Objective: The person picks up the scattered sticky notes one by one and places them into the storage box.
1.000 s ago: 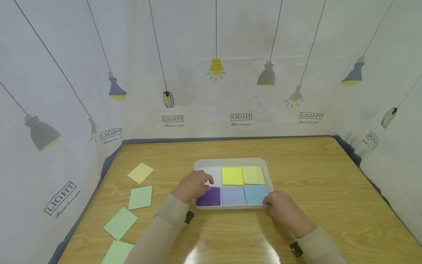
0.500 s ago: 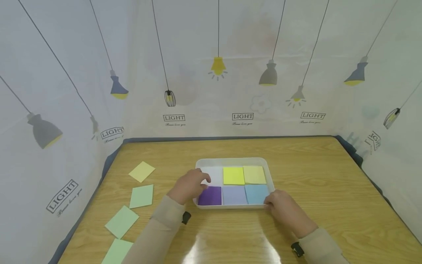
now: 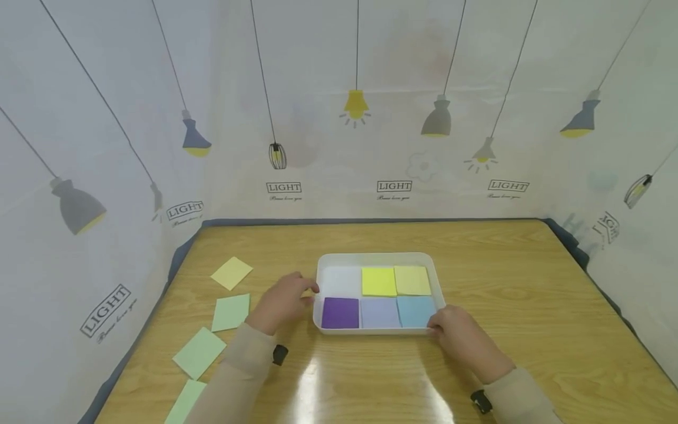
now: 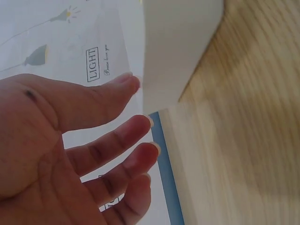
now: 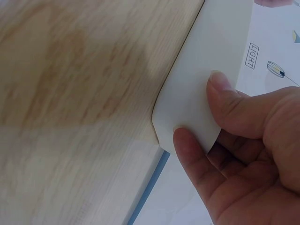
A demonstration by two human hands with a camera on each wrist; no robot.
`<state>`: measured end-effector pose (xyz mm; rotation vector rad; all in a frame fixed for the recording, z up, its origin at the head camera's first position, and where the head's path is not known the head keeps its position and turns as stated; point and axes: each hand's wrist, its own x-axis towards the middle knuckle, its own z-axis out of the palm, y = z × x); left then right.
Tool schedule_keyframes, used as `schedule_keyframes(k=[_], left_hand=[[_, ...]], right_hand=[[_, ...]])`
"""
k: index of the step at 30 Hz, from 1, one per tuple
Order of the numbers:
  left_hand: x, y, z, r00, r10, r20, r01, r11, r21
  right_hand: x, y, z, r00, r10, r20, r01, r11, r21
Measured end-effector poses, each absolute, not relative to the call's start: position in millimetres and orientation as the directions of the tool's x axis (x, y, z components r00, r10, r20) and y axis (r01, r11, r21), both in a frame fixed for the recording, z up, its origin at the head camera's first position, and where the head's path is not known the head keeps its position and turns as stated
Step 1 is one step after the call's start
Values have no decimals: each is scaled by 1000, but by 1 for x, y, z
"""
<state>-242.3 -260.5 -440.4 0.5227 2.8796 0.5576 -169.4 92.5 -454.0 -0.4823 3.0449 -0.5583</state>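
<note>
A white rectangular tray (image 3: 339,282) stands mid-table. In its front row lie purple (image 3: 340,312), lavender (image 3: 379,312) and light blue (image 3: 416,311) square sticky notes. Bright yellow (image 3: 378,281) and pale yellow (image 3: 412,281) ones fill the middle and right of its back row; bare tray floor shows at back left. My left hand (image 3: 281,303) is just outside the tray's left wall, fingers loosely bent and holding nothing, thumb tip right by the wall (image 4: 180,51). My right hand (image 3: 466,338) holds the front right corner, thumb and index finger against its outer wall (image 5: 201,93).
To the left, one pale yellow square (image 3: 232,273) and several light green squares (image 3: 231,312) lie loose on the wooden table (image 3: 503,271). The left forearm partly covers the nearest green one (image 3: 185,400). A light cloth printed with lamps (image 3: 392,135) surrounds the table's back and sides.
My left hand has drawn left, from over the tray's back left part to outside its left wall. The right hand keeps its hold on the corner, and the squares lie as before.
</note>
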Motion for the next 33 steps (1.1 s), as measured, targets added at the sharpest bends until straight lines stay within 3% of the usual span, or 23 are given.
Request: schedule_keyframes(k=[7, 33], left_hand=[[-240, -272, -443, -931, 348, -105, 288, 882, 373], [-232, -348, -457, -955, 256, -148, 194, 920, 341]], right_hand=[[-169, 94, -453, -961, -276, 14, -261, 889, -376], [-169, 92, -454, -949, -309, 59, -309, 879, -362]])
